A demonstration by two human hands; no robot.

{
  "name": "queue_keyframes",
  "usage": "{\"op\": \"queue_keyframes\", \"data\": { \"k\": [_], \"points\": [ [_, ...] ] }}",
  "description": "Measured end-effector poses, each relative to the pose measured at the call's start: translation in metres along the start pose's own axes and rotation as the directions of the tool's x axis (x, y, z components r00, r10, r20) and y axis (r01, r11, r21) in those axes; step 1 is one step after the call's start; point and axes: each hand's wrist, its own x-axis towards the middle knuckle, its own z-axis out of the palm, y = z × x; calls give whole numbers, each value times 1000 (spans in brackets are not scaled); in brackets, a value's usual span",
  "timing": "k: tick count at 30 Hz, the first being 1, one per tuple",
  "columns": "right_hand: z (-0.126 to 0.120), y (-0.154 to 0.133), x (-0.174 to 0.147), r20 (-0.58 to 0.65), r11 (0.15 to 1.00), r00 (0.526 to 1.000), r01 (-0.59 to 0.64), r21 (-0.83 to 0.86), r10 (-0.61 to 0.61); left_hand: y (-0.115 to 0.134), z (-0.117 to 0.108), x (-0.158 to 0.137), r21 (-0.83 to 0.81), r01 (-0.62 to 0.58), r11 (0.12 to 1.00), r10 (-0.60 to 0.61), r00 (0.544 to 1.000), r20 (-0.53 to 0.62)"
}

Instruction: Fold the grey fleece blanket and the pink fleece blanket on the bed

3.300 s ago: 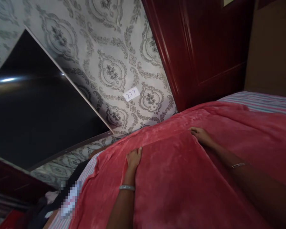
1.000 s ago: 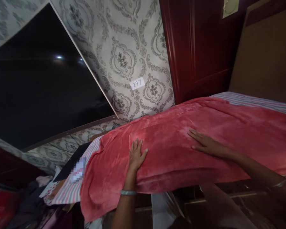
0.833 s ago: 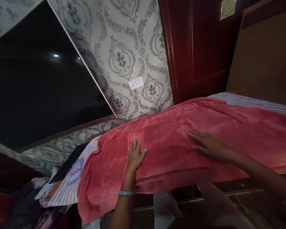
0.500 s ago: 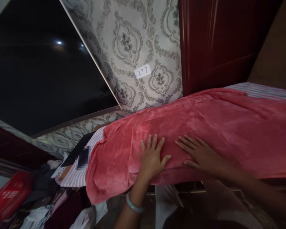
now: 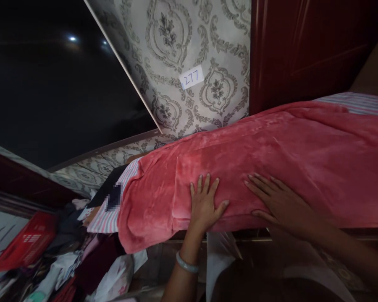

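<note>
A red plush blanket [image 5: 239, 147] lies spread along a long surface, with a folded layer on top whose edge runs down near its left part. My left hand [image 5: 206, 205] rests flat on that layer, fingers spread and thumb out to the right. To its right, my right hand [image 5: 277, 203] also lies flat on the blanket, its fingers pointing left and away. Neither hand grips anything. Striped cloth [image 5: 105, 218] shows from under the blanket at the left end, and more striped cloth [image 5: 359, 102] at the far right.
A large dark screen [image 5: 66, 92] stands at the left by a patterned wall [image 5: 166, 29] bearing a paper label marked 277 [image 5: 192, 77]. A dark red panel [image 5: 302, 46] rises behind the blanket. Lower left are a red basket [image 5: 28, 243] and heaped clothes [image 5: 94, 264].
My right hand has slid right over the blanket, widening the space between the hands. My left hand stays nearly in place on the folded layer. The view has shifted slightly.
</note>
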Motion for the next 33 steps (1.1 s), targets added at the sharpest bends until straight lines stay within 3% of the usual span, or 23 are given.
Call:
{"op": "queue_keyframes", "data": {
  "k": [4,8,12,17,28,33],
  "points": [
    [-7,15,-25,-83,994,996,14,-104,-23,-6,-13,-9,15,-10,1000,10,999,48],
    [-14,31,-54,-229,971,970,27,-238,-84,-32,-17,-27,68,162,985,-162,987,1],
    [-10,38,-65,-224,985,974,0,-170,-39,-54,-3,-40,48,252,966,-250,967,-49],
    [-6,40,-64,-212,994,977,9,-108,-32,-62,10,-42,12,214,977,-213,974,-77],
    [-8,34,-61,-286,989,955,35,-143,-75,-73,10,-65,5,96,995,-95,991,-96],
    [-7,33,-56,-343,988,935,41,-151,-91,-85,25,-74,-1,67,998,-67,981,-180]
  ]
}}
